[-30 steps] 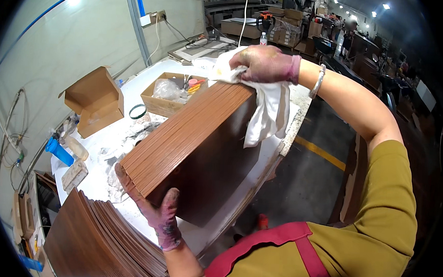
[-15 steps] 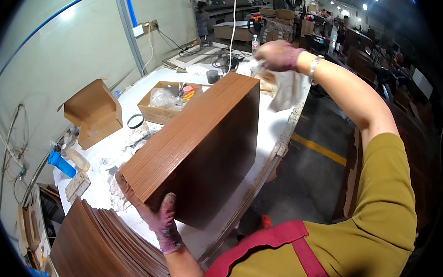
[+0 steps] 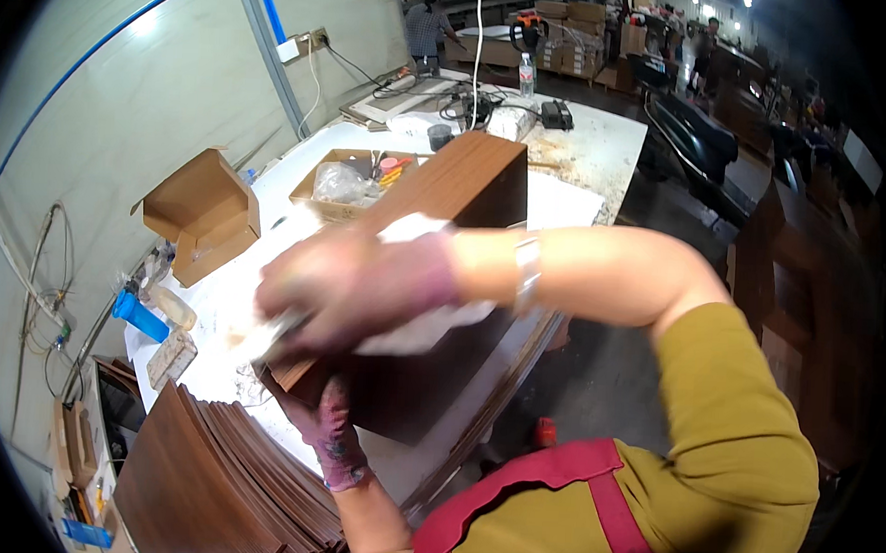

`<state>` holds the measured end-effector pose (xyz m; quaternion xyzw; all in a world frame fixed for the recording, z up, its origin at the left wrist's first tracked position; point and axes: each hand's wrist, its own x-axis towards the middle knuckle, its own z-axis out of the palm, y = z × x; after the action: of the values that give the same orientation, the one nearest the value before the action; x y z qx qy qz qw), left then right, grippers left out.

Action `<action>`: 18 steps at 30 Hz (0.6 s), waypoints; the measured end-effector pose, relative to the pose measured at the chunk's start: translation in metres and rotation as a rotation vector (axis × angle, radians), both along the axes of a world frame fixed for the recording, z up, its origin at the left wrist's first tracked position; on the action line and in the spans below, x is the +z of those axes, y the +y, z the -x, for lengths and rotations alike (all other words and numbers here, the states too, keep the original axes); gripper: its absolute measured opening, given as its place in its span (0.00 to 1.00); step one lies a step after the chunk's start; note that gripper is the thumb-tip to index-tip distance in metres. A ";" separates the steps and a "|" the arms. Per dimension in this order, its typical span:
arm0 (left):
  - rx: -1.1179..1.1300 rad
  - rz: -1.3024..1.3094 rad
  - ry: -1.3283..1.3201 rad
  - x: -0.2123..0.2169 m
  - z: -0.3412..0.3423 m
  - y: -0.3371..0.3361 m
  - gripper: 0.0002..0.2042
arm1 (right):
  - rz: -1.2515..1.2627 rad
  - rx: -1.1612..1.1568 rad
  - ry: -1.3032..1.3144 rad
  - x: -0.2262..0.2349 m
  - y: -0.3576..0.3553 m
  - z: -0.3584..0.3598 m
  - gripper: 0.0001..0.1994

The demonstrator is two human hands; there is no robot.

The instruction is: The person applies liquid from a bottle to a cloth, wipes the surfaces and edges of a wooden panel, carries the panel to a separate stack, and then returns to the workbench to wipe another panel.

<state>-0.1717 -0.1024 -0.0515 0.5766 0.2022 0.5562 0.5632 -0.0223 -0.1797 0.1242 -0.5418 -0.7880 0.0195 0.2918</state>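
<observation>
A brown wood-grained box (image 3: 473,173) stands slanting on the white-covered table, its narrow top face up and its dark broad side towards me. My left hand (image 3: 334,439), in a stained purple glove, grips its near lower corner with the thumb on the dark side. Over the near end of the top face is my right hand (image 3: 358,282), also gloved and smeared by motion. It is closed on a white cloth (image 3: 425,338), which hangs down over the box's side. My right hand and forearm hide the middle of the box.
Left of the box are an open carton (image 3: 205,224), a tray of small items (image 3: 343,179) and a blue bottle (image 3: 140,313). Stacked brown panels (image 3: 217,480) stand at the near left. A water bottle (image 3: 526,76) and cables are at the table's far end. A person (image 3: 428,30) is beyond.
My right hand has swept the cloth from beyond the box's far end back towards me, to its near end. My left hand keeps its hold on the near corner.
</observation>
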 end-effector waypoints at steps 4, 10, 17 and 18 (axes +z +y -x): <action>-0.094 -0.008 -0.093 0.014 0.003 -0.004 0.54 | 0.031 0.061 0.020 -0.004 0.016 0.029 0.15; -0.054 -0.085 -0.026 0.015 -0.008 -0.003 0.57 | 0.136 -0.573 0.207 0.003 -0.087 -0.149 0.19; 0.008 0.097 0.062 0.005 0.004 -0.011 0.45 | -0.117 0.166 -0.098 -0.009 -0.015 -0.047 0.16; 0.007 0.137 0.061 0.008 0.000 -0.012 0.42 | -0.172 0.289 0.061 -0.014 0.000 -0.025 0.16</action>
<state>-0.1714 -0.1148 -0.0436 0.5528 0.2589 0.5252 0.5929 0.0027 -0.1797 0.1100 -0.3951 -0.8472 0.0102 0.3550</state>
